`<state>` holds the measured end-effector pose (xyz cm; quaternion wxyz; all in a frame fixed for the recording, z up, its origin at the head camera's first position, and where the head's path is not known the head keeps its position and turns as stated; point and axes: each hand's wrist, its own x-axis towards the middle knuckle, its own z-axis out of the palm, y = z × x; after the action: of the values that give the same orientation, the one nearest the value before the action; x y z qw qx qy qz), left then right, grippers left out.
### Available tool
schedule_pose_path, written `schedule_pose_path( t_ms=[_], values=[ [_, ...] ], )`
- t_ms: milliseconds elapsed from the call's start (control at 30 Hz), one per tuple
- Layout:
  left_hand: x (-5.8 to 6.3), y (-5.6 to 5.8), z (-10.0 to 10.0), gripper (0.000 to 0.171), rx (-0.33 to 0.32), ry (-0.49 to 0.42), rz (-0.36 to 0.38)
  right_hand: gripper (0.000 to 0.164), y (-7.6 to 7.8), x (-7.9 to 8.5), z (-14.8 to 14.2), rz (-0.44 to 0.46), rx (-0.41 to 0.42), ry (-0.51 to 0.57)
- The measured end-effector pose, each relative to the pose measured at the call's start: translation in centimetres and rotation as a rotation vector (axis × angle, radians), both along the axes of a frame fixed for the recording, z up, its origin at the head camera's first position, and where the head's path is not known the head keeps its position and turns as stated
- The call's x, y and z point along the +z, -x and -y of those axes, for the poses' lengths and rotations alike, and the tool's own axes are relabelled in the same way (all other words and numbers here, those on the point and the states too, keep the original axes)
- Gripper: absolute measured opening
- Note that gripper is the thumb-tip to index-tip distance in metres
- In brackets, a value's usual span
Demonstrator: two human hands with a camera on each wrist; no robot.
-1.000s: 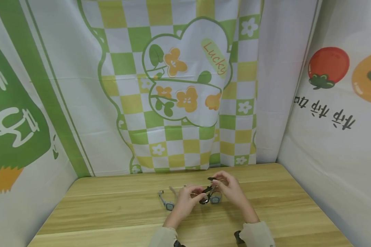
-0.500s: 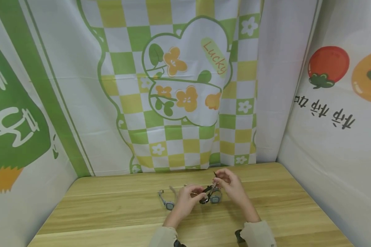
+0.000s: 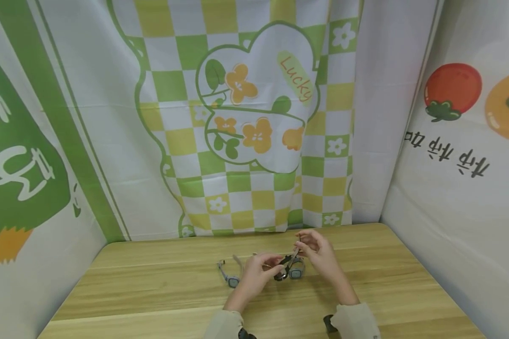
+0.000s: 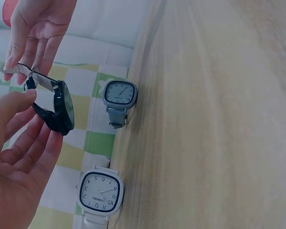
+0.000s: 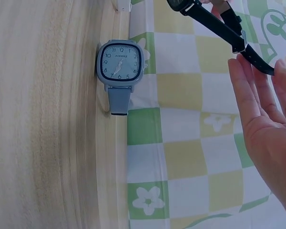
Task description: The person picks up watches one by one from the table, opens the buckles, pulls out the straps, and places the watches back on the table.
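Note:
Over the table, my left hand [image 3: 254, 275] grips a black wristwatch [image 4: 62, 107] by its band, the thumb lying on the strap. My right hand [image 3: 320, 252] pinches the free end of the black strap [image 5: 260, 63] between thumb and fingers. In the right wrist view that strap runs through its buckle [image 5: 240, 44], so the band makes a loop. A blue-grey square watch [image 3: 296, 273] stands on the table just beyond the black one. Another blue-grey watch [image 3: 233, 282] lies left of my left hand. The left wrist view also has a white square watch [image 4: 101, 191].
The wooden table [image 3: 152, 282] reaches back to a green-and-yellow checked cloth [image 3: 246, 188] hanging behind it. White printed cloths hang on both sides. Dark bands [image 3: 329, 324] sit on both wrists by the beige sleeves [image 3: 356, 322].
My right hand has shifted slightly up and to the right, and the strap end in it has turned from nearly level to upright. My left hand and the table watches stay put.

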<state>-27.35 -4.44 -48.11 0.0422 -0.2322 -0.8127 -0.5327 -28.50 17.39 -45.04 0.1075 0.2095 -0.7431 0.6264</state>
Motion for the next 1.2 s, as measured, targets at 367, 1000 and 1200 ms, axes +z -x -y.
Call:
schedule_pose_path(
  t_ms=[367,1000,1200],
  values=[
    [0.49,-0.2,0.04,0.022,-0.033,0.026,0.002,0.024,-0.11,0.05,-0.03,0.0,0.014,0.025],
    [0.84,-0.44,-0.39,0.021,-0.026,-0.018,-0.013,0.022,-0.08,0.0,-0.24,0.012,0.06,0.044],
    [0.7,-0.56,-0.75,0.016,0.028,-0.075,-0.014,0.022,0.03,-0.04,-0.23,0.017,0.108,0.062]
  ],
)
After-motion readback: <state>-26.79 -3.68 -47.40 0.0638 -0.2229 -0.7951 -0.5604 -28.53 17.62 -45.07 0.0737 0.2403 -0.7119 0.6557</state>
